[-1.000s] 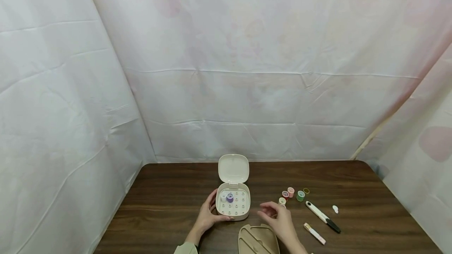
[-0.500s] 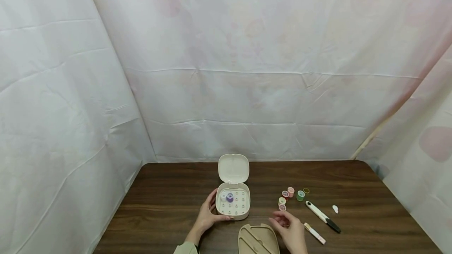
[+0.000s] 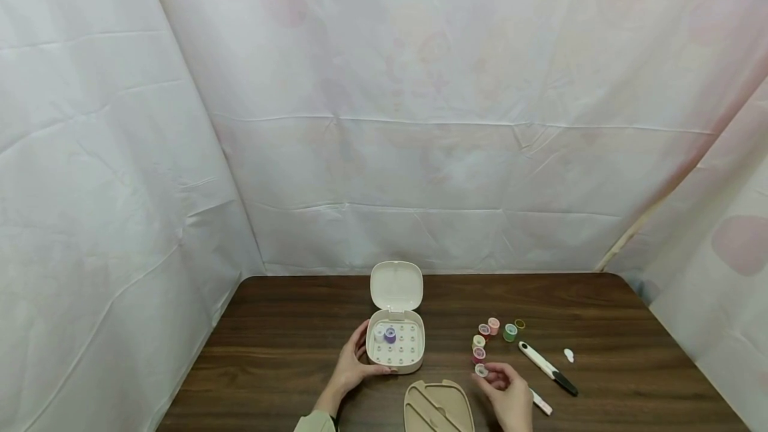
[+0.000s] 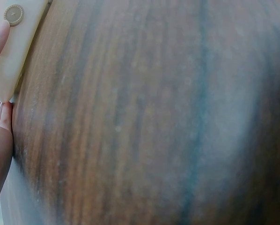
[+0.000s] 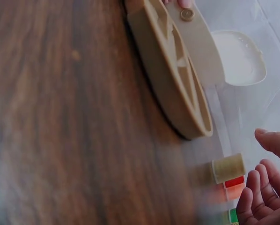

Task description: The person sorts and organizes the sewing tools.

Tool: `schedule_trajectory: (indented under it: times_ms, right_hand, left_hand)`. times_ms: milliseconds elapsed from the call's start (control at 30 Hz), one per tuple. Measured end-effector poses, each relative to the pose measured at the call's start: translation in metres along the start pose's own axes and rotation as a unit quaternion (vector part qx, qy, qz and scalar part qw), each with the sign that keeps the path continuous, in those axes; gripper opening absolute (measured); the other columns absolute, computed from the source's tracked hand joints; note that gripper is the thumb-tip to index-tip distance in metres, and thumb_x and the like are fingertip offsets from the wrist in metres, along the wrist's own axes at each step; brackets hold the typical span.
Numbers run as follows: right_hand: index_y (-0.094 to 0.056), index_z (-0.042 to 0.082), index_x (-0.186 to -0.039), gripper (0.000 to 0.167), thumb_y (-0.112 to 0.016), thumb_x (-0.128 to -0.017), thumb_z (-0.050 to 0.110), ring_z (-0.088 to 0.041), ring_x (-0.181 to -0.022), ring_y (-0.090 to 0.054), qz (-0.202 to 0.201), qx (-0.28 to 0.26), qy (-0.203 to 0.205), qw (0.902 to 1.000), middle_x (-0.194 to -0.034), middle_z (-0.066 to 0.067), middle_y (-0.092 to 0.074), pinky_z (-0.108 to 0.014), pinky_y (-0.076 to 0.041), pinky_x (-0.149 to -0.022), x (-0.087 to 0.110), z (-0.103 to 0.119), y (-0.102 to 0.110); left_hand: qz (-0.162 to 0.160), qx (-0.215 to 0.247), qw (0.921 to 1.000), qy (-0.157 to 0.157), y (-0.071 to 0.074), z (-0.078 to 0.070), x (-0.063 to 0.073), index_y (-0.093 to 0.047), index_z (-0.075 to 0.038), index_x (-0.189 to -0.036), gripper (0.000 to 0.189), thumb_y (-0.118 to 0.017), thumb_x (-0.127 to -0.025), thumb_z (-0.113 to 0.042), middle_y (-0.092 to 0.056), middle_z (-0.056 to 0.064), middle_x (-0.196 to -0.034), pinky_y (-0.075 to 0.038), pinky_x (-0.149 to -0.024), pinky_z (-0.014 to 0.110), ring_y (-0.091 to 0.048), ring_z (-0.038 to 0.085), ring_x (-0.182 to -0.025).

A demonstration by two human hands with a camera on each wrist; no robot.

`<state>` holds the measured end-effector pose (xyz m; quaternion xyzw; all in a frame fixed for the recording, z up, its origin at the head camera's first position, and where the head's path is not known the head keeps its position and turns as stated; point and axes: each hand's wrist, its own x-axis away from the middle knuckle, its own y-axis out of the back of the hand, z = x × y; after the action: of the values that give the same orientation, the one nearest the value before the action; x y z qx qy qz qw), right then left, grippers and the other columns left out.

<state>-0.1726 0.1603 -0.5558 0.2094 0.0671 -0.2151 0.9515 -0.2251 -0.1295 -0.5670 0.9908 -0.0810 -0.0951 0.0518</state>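
In the head view my left hand [image 3: 353, 369] grips the left front corner of a cream sewing box [image 3: 414, 369]. Its thumb lies along the front, near the round button [image 4: 13, 15] in the left wrist view. Inside the box, a white spool [image 3: 379, 333] and a purple thread spool [image 3: 390, 335] sit among rows of pegs. My right hand [image 3: 509, 392] hovers beside a pale-topped thread spool [image 3: 481, 370]. In the right wrist view its thumb and fingers stand apart beside a beige thread spool [image 5: 228, 168]; whether they touch it I cannot tell.
Several spools, including pink [image 3: 493, 325] and green [image 3: 510, 332], stand beyond my right hand. A tan tray [image 3: 439, 405] lies between my arms. Rightward are a white-and-black tool [image 3: 549, 369], a pale stick [image 3: 541, 403] partly hidden by the hand, and a small white piece [image 3: 569, 355].
My right hand has moved right and toward the table's near side, and a pale-topped spool now shows at its fingertips. The left hand and the box have stayed put.
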Motion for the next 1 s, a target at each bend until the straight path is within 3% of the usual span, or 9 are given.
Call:
schedule_trajectory:
  times_ms: [267, 500, 1000]
  right_hand:
    - [-0.062, 0.0, -0.081, 0.032, -0.082, -0.058, 0.008, 0.001, -0.049, -0.047, 0.001, 0.022, -0.013, 0.9997, -0.064, -0.003, -0.058, -0.015, -0.04, -0.046, -0.007, -0.011, -0.002]
    - [-0.061, -0.003, -0.083, 0.034, -0.082, -0.058, 0.009, -0.001, -0.051, -0.048, 0.026, 0.023, -0.028, 0.999, -0.066, -0.005, -0.057, -0.015, -0.042, -0.048, -0.012, -0.016, -0.002]
    - [-0.062, -0.002, -0.079, 0.029, -0.081, -0.059, 0.008, -0.001, -0.053, -0.048, 0.04, 0.021, -0.026, 0.9987, -0.065, -0.004, -0.057, -0.015, -0.043, -0.05, -0.014, -0.018, -0.003]
  left_hand:
    - [0.0, 0.004, 1.0, 0.0, 0.0, 0.001, -0.001, -0.02, 0.009, -0.136, 0.103, -0.083, -0.054, -0.002, -0.026, 0.029, -0.136, -0.027, -0.098, 0.046, -0.027, 0.04, -0.124]
    - [0.001, 0.003, 1.0, 0.0, 0.0, 0.001, -0.001, -0.02, 0.008, -0.136, 0.104, -0.083, -0.054, -0.003, -0.026, 0.028, -0.136, -0.029, -0.098, 0.044, -0.027, 0.039, -0.124]
    - [0.002, 0.002, 1.0, 0.002, 0.0, 0.001, 0.0, -0.02, 0.007, -0.137, 0.103, -0.083, -0.055, -0.002, -0.026, 0.027, -0.137, -0.034, -0.097, 0.036, -0.028, 0.038, -0.124]
